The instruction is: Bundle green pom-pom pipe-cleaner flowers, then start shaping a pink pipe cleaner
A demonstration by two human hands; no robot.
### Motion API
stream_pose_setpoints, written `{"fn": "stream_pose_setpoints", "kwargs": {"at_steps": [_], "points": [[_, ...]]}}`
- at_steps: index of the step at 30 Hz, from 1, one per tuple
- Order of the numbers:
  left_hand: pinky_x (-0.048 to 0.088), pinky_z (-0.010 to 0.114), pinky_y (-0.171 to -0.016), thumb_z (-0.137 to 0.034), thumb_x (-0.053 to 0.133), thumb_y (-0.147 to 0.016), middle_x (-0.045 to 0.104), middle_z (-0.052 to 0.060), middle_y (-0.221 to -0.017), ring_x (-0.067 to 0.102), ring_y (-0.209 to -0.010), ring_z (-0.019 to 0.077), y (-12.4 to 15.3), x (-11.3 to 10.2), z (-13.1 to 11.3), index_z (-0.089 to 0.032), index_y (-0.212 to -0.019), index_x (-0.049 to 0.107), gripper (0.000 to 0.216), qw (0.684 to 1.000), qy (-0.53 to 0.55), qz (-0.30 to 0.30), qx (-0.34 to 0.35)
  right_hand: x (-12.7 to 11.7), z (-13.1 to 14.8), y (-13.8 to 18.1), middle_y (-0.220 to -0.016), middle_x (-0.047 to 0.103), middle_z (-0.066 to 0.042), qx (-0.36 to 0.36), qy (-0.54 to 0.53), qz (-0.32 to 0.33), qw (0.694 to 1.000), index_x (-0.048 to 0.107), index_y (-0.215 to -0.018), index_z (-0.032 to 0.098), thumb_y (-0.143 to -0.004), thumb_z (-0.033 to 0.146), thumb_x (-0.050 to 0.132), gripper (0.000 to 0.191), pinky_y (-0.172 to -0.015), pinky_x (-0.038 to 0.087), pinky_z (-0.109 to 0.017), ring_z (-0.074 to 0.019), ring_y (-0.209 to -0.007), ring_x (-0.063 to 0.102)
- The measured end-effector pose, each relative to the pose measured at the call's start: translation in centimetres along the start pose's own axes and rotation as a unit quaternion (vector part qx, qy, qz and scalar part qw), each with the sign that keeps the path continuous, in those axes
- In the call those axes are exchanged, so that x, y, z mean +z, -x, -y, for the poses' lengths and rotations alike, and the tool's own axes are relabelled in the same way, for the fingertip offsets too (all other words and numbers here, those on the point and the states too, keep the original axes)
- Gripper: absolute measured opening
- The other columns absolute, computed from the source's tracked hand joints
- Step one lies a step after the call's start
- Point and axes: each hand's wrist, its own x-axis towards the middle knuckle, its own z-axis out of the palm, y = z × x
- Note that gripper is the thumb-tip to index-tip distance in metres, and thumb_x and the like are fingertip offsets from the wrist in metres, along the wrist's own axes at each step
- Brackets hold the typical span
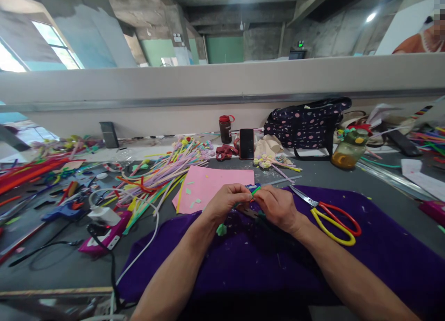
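Observation:
Both my hands meet over a purple cloth (382, 247) at the table's middle. My left hand (225, 201) and my right hand (276, 207) are closed in a pinch on a small green and blue craft piece (254, 189) held between their fingertips. A small green scrap (221, 229) lies on the cloth under my left wrist. Scissors (332, 217) with yellow and red handles lie on the cloth just right of my right hand. A pink paper sheet (208, 184) with small cut bits lies just beyond my hands.
A heap of coloured pipe cleaners (160, 173) spreads left of the paper. A blue glue gun (66, 210), a white charger (104, 215) and cables lie at the left. A phone (246, 144), a dark bottle (225, 129), a dotted bag (308, 124) and a jar (347, 149) stand behind. A person is at the far right.

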Motion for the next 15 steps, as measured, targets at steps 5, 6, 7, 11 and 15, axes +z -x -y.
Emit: {"fn": "stream_pose_setpoints", "kwargs": {"at_steps": [5,6,7,11,15], "points": [[0.036,0.022,-0.056,-0.026,0.055,-0.072,0.058,0.000,-0.064,0.049,-0.059,0.0106,0.7,-0.2,-0.5,-0.015,-0.070,0.061,0.013,0.962,-0.232,-0.059,0.129,0.6,0.9,-0.7,-0.057,0.048,0.001,0.250,-0.271,0.032,0.929,0.053,-0.070,0.017,-0.080,0.025,0.047,0.014,-0.047,0.035,-0.021,-0.0095,-0.050,0.044],[0.036,0.022,-0.059,-0.025,0.053,-0.073,0.059,0.001,-0.068,0.051,-0.063,0.0117,0.9,-0.2,-0.6,-0.015,-0.072,0.062,0.013,0.938,-0.297,-0.067,0.164,0.8,0.9,-0.8,-0.053,0.045,0.004,0.308,-0.355,0.050,0.881,0.052,-0.069,0.017,-0.078,0.025,0.049,0.013,-0.042,0.030,-0.019,-0.0075,-0.044,0.039],[0.037,0.023,-0.062,-0.023,0.051,-0.075,0.060,0.002,-0.071,0.051,-0.067,0.0128,1.0,-0.1,-0.7,-0.016,-0.073,0.062,0.013,0.910,-0.358,-0.069,0.198,0.9,0.7,-0.9,-0.051,0.042,0.005,0.359,-0.432,0.071,0.824,0.051,-0.067,0.016,-0.075,0.026,0.052,0.012,-0.038,0.025,-0.018,-0.0056,-0.040,0.035],[0.037,0.028,-0.071,-0.019,0.044,-0.080,0.060,0.006,-0.078,0.051,-0.078,0.0164,1.7,0.3,-0.6,-0.017,-0.080,0.062,0.017,0.805,-0.511,-0.050,0.296,1.1,0.0,-1.0,-0.051,0.045,0.005,0.457,-0.608,0.151,0.631,0.051,-0.065,0.013,-0.065,0.027,0.060,0.016,-0.032,0.010,-0.016,-0.0006,-0.032,0.024],[0.037,0.028,-0.072,-0.022,0.044,-0.081,0.059,0.006,-0.079,0.051,-0.078,0.0164,2.0,0.6,-0.5,-0.017,-0.080,0.060,0.017,0.804,-0.513,-0.085,0.288,1.0,0.0,-1.1,-0.054,0.048,0.004,0.441,-0.624,0.166,0.623,0.054,-0.072,0.013,-0.068,0.031,0.059,0.019,-0.032,0.013,-0.016,-0.0008,-0.031,0.024]]}}
